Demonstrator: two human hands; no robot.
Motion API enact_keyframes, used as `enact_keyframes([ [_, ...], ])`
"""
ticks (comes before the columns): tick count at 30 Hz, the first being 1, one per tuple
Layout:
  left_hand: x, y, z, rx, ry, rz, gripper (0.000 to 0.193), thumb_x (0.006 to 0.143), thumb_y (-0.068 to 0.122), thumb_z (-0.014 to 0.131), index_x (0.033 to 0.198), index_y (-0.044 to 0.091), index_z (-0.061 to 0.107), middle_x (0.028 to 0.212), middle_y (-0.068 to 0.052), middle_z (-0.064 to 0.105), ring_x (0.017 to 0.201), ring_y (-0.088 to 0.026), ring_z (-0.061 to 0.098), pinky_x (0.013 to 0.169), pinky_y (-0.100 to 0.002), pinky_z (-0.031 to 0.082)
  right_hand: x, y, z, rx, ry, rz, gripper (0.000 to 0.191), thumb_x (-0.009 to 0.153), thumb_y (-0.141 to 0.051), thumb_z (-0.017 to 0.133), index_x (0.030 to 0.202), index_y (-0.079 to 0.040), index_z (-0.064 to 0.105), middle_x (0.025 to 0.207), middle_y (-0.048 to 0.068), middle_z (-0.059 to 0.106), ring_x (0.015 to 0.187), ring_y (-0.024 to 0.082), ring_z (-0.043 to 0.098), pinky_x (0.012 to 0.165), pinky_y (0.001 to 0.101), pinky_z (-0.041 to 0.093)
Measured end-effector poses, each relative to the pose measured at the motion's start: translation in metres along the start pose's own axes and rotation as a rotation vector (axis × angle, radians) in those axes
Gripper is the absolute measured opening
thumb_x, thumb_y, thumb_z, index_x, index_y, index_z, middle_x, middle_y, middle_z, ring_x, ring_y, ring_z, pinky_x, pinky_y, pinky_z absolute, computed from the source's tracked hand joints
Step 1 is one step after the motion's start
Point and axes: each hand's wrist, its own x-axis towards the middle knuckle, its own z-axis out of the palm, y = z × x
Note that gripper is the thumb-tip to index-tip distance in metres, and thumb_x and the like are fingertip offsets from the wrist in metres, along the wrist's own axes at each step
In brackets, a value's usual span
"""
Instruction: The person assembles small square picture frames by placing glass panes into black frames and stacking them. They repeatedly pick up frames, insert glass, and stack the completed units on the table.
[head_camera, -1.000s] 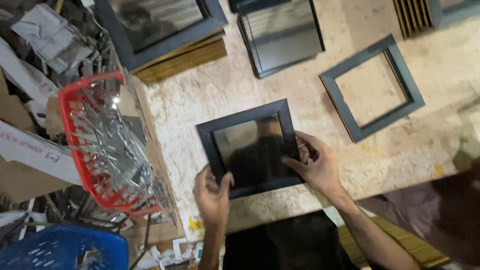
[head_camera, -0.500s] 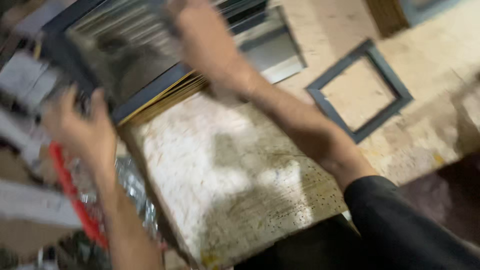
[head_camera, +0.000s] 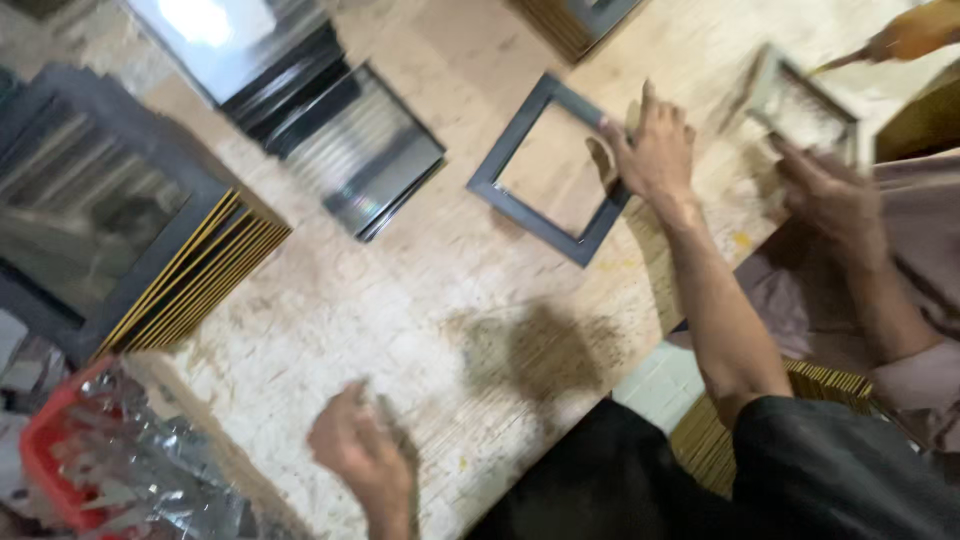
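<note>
The right hand (head_camera: 652, 150) is gripping the right corner of the empty dark grey square frame (head_camera: 548, 172), lying upper centre on the pale wooden bench (head_camera: 400, 300); the left hand (head_camera: 365, 462) is hovering empty, loosely curled (blurred), lower left, well apart.

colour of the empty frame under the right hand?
Dark grey, seen in the head view: the empty frame, touched by the right hand.

Empty dark square frame (head_camera: 545, 170) lies flat on workbench (head_camera: 400, 320).
</note>
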Motion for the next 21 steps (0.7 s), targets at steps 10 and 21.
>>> enact_keyframes([
  [10, 0.005, 0.026, 0.058, 0.197, -0.219, -0.025, 0.052, 0.105, 0.039, 0.056, 0.143, 0.004, 0.058, 0.138, -0.017, 0.055, 0.129, -0.036, 0.043, 0.104, -0.060, 0.028, -0.080, -0.045, -0.036, 0.715, -0.439, 0.117, 0.057, 0.107, -0.041, 0.052, 0.144, 0.003, 0.054, 0.110, 0.024, 0.074, 0.100, 0.032, 0.073, 0.087, 0.0434, 0.055],
  [21, -0.042, 0.022, 0.013, 0.335, -0.136, -0.129, 0.049, 0.094, 0.041, 0.070, 0.133, 0.012, 0.067, 0.122, -0.012, 0.063, 0.112, -0.034, 0.057, 0.091, -0.053, 0.041, -0.154, -0.144, -0.052, 1.100, -0.694, 0.099, 0.077, 0.099, -0.034, 0.060, 0.157, 0.004, 0.026, 0.132, 0.025, 0.067, 0.122, 0.029, 0.067, 0.105, 0.0414, 0.049],
])
